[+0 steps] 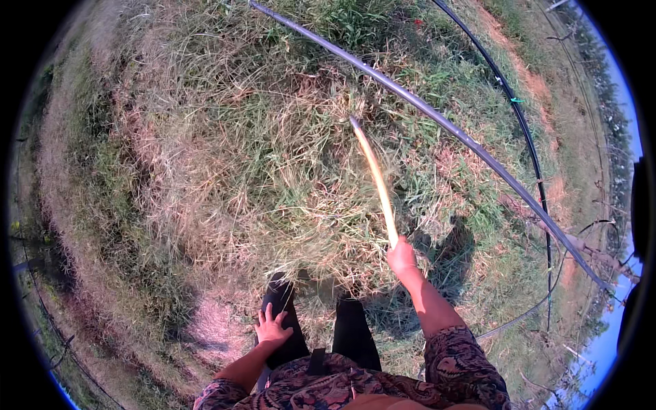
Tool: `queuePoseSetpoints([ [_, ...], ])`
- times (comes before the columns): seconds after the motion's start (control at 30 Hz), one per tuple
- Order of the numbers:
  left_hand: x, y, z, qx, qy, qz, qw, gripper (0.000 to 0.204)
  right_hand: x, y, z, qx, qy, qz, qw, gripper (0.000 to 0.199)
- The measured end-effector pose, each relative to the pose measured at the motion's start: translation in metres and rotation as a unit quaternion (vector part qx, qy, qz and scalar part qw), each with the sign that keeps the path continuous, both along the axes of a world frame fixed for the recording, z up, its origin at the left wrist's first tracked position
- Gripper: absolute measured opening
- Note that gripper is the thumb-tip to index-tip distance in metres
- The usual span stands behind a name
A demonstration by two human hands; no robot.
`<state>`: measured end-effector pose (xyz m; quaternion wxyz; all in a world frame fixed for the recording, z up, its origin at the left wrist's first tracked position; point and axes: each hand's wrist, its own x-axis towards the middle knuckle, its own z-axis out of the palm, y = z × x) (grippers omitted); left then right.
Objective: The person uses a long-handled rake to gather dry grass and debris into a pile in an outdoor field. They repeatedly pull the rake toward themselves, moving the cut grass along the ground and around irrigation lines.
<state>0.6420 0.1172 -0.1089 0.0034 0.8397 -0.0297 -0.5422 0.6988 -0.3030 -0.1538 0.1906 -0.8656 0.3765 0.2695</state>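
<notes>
My right hand (402, 258) is closed round the near end of a long, pale wooden-handled tool (377, 179). Its shaft slants forward and a little left, low over the grass, to a dark far tip. Whatever head it has is hidden among the stems, so its exact kind cannot be told. Loose, partly dry grass (321, 205) lies in a tangle below and left of the handle. My left hand (273, 328) rests on my left thigh with its fingers spread, holding nothing.
A grey pipe (424, 106) crosses diagonally from the top to the right. Beyond it a black hose (526, 130) curves along, with a green tie (516, 100) round it. Bare reddish soil (523, 65) runs at the far right. Pinkish bare ground (217, 321) shows left of my legs.
</notes>
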Motion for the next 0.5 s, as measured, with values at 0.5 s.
queuePoseSetpoints([
  [0.5,-0.023,-0.015,0.004,0.009,0.008,0.035,0.999,0.068,0.125,-0.039,0.055,-0.043,-0.04,0.11,0.992,0.03],
])
